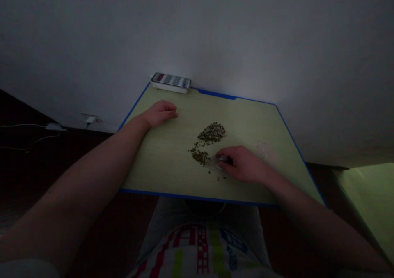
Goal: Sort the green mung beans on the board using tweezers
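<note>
A pile of small dark green beans or seeds mixed with pale grains [212, 132] lies mid-table. Nearer to me is a smaller patch of green beans [200, 156], with a few stray ones around it. My right hand [241, 163] is closed around a small tool with a pale, fan-shaped, see-through head [214, 162]; its exact kind I cannot make out. The head touches the table at the right edge of the smaller patch. Behind my right hand, pale grains [265, 150] are spread thinly. My left hand [161, 113] rests on the table at the left, fingers curled in, with nothing visible in it.
The light yellow-green tabletop [160, 159] has a blue rim and stands against a grey wall [215, 35]. A white box with a dark printed top [170, 83] sits at the back left corner. A plug in a wall socket [90, 119] and cables are at the left.
</note>
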The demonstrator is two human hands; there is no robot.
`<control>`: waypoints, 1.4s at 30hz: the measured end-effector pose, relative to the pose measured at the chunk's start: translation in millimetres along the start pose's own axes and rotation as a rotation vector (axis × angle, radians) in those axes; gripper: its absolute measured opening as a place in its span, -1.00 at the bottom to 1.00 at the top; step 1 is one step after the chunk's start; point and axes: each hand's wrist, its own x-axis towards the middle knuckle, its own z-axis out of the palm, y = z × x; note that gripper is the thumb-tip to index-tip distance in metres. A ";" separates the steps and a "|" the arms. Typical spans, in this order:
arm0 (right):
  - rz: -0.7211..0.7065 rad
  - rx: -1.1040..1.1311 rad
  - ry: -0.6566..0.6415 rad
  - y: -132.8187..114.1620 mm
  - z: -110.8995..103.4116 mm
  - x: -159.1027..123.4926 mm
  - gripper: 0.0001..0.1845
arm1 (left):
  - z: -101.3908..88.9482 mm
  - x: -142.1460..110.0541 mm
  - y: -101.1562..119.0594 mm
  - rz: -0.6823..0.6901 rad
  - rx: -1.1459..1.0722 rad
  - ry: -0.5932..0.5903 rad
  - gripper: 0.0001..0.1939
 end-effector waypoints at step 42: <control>0.306 0.153 0.053 26.2 5.9 -60.9 -0.75 | 1.3 -0.9 1.6 -0.011 0.000 0.007 -0.65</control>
